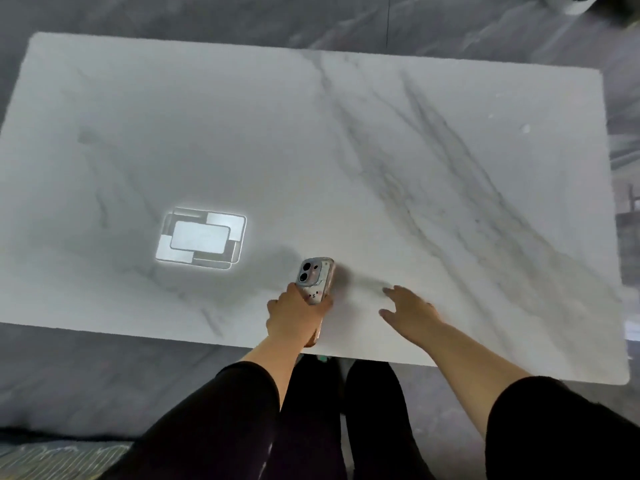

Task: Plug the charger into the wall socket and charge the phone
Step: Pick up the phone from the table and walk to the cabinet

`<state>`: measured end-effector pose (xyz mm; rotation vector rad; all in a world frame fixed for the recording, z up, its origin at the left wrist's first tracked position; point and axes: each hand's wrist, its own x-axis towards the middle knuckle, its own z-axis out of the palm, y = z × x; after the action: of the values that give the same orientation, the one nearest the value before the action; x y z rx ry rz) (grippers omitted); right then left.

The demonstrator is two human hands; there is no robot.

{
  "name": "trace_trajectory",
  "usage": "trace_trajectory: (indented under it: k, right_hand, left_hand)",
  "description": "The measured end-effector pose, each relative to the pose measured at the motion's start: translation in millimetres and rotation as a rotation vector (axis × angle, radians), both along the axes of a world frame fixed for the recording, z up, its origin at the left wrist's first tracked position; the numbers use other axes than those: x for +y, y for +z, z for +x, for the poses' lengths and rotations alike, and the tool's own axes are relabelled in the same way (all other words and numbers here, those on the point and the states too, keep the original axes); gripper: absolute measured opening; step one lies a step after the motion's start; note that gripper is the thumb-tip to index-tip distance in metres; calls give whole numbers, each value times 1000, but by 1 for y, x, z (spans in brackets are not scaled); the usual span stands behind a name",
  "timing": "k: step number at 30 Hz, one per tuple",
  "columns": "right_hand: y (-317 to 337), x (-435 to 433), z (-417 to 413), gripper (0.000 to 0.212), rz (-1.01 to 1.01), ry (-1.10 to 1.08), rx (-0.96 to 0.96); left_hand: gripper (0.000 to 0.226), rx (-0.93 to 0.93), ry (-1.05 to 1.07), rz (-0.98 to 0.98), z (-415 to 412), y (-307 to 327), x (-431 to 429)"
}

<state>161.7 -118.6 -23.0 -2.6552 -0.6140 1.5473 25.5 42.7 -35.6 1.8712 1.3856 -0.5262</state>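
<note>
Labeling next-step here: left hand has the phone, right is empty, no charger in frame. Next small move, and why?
Probably set the phone down on the table. The left hand grips it, camera side up, at the near edge; the right hand hovers open, and no charger or socket shows, so both hands need freeing.

Marble table (381,150), perhaps lamp reflection (202,238).

Soft, even overhead light — a ceiling lamp's glare (202,239) shines off the glossy table (346,150). Edges bow with wide-angle distortion; fine detail looks smeared.
</note>
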Motion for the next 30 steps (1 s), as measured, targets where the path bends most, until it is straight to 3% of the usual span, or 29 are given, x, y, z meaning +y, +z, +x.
trace_trajectory:
  k: [5, 13, 18, 24, 30]
  right_hand:
    - [52, -47, -32, 27, 194, -591, 83]
    - [88, -230, -122, 25, 221, -1275, 42]
    - [103, -360, -189, 20, 112, -1545, -10]
    - [112, -491, -253, 21, 172, -1854, 188]
    - [106, -560, -244, 21, 265, -2038, 206]
  left_hand:
    - [52, -108, -34, -270, 0, 47, -18]
    - [44, -99, -279, -453, 28, 108, -125]
    - [55, -49, -530, -515, 36, 132, -247]
    - [60, 25, -768, -459, 44, 130, -396]
    - [53, -2, -859, -397, 90, 134, -496]
